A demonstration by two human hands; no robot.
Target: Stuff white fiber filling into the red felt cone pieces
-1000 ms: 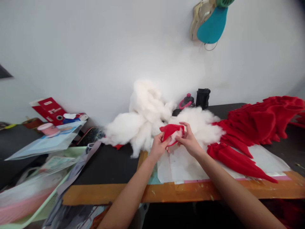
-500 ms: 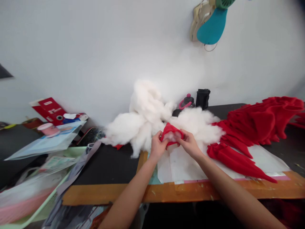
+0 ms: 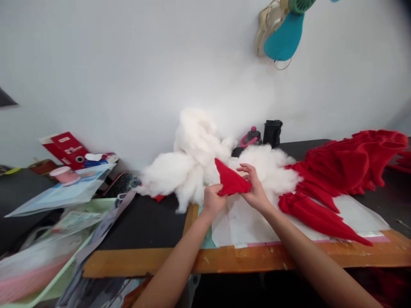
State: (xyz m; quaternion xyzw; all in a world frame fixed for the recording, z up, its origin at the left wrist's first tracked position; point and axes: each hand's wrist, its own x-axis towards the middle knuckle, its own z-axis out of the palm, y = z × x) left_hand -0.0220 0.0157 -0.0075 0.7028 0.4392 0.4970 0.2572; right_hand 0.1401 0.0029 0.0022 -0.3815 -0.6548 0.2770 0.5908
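Between my hands is a small red cone-shaped fabric piece (image 3: 231,179), its tip pointing up and to the left. My left hand (image 3: 214,199) is closed on its lower left edge. At the lower right corner, my right hand (image 3: 253,188) pinches the cloth with the thumb underneath, while the other fingers are raised and partly spread. Its opening is turned from view, so the inside is hidden. Right behind it lies fluffy white stuffing (image 3: 197,156) in loose heaps. To the right, a long pointed red fabric piece (image 3: 321,218) rests on white paper (image 3: 250,229).
A pile of red fabric pieces (image 3: 359,162) lies at the right. Near the wall stand a black container (image 3: 272,133) and a dark, pink-trimmed object (image 3: 251,137). At left are a green basket (image 3: 61,276) and a red box (image 3: 69,149). Brown tape (image 3: 135,262) lines the table edge.
The red piece has been turned: its opening with white stuffing faced me before, and now its outer side and tip show. The fingers of my right hand have lifted off it partly.
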